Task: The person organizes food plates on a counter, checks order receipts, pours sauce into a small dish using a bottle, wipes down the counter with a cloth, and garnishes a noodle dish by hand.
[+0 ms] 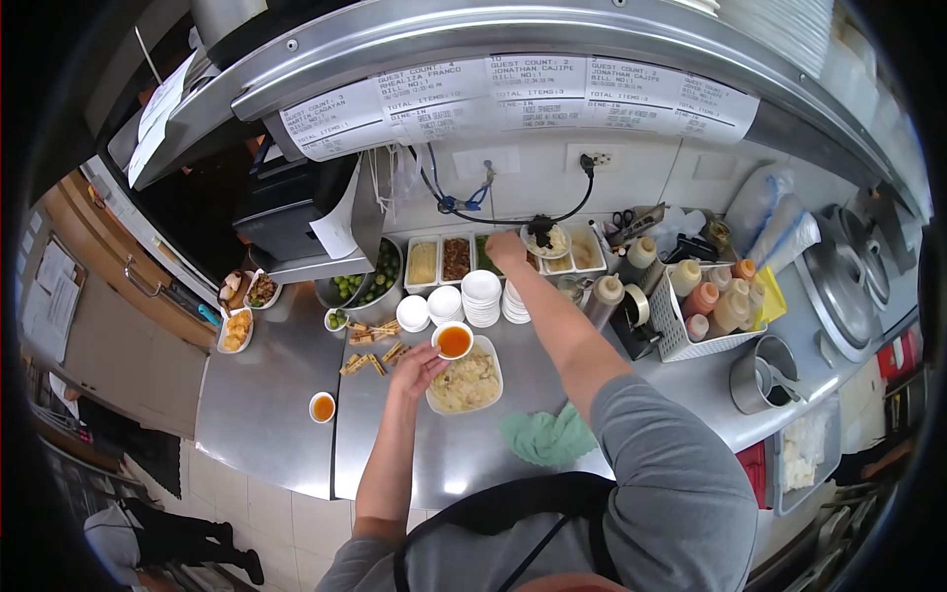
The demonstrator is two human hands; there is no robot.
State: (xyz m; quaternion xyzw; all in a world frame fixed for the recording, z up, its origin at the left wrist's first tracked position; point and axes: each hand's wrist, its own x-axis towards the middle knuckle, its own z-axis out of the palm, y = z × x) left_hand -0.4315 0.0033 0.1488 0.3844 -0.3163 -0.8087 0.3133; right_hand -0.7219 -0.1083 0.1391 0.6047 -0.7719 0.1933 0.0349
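My left hand (pixel 418 371) grips a small white bowl of orange sauce (pixel 454 340), held over the edge of a square white dish of pale, noodle-like food (pixel 468 383). Stretched out to the back of the counter, my right hand (pixel 506 253) has its fingers bunched at a container of chopped green garnish (pixel 484 255). Its fingertips are hidden, so what they pinch does not show. Tubs of pale bits (pixel 423 262) and brown bits (pixel 456 259) stand to its left. Stacked white bowls (pixel 481 296) stand just in front of it.
A second sauce bowl (pixel 323 407) sits on the left counter. Clothespins (pixel 367 363) lie near a pot of green limes (pixel 380 276). On the right are a green cloth (pixel 548 434), a basket of squeeze bottles (pixel 705 331) and a metal pot (pixel 758 380). Order slips (pixel 533 94) hang above.
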